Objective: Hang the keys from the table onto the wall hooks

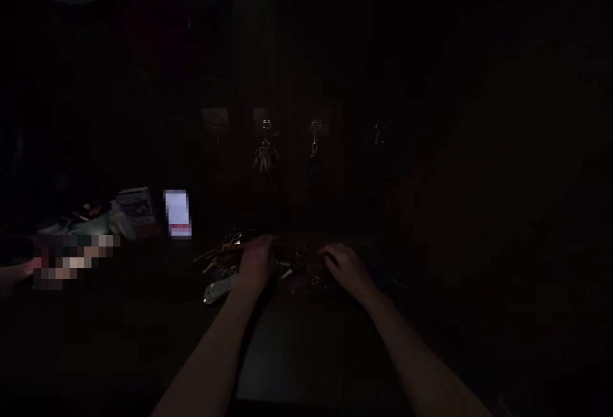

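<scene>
The scene is very dark. My left hand (258,260) rests palm down at the heap of things on the dark tabletop; its fingers bend away from view and I cannot see anything in them. Beside it lie yellow-and-red handled tools (220,255) and a long pale object with a rounded end (219,289), possibly a remote. To the right, my right hand (345,265) reaches in with its thumb apart from the fingers, nothing visible between them. Between both hands are a small ring (301,251) and several small dim items (309,281), too dark to name.
Hooks hold a bunch of keys (265,156) and a dark keyring (313,158) on the back panel. A lit phone screen (177,212) glows at left beside a small box (138,211). Another person's hand (16,274) shows at the far left edge, by a blurred patch.
</scene>
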Demonstrator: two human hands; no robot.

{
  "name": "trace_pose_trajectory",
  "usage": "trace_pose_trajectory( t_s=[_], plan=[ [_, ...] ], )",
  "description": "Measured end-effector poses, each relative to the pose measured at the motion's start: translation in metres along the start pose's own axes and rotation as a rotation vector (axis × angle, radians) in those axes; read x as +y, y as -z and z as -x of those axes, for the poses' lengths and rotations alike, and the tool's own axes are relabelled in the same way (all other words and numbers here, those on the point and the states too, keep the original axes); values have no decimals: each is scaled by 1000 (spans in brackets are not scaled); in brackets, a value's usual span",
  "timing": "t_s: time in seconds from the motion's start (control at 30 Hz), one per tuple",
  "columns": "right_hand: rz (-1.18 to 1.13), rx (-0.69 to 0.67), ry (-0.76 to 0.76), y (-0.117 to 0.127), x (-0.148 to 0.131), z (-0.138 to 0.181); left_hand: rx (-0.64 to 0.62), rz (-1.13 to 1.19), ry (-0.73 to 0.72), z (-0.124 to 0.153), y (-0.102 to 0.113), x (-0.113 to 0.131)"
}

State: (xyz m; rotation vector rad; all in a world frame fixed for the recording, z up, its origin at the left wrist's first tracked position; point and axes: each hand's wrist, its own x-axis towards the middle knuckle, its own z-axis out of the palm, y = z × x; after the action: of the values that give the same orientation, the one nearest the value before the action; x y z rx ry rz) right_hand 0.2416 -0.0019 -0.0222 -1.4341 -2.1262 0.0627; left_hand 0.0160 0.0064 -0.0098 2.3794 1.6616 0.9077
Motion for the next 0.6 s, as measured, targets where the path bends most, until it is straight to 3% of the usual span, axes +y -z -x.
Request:
trace_pose_trajectory(
  t_s=[0.07,0.17,0.3,0.43,0.6],
  plan=[
    [-4,3,7,0,0,0,10,-222,143,0,8,-6],
    [-5,2,5,1,-2,1,-58,-395,239,2,13,-13],
    [-6,-4,7,1,-2,1,-183,-313,216,4,11,-11],
    [-4,-18,7,1,-3,0,-192,-174,170,6,8,1],
    [-5,-35,1,1,-3,0,-178,-157,89,8,2,14]
  ],
)
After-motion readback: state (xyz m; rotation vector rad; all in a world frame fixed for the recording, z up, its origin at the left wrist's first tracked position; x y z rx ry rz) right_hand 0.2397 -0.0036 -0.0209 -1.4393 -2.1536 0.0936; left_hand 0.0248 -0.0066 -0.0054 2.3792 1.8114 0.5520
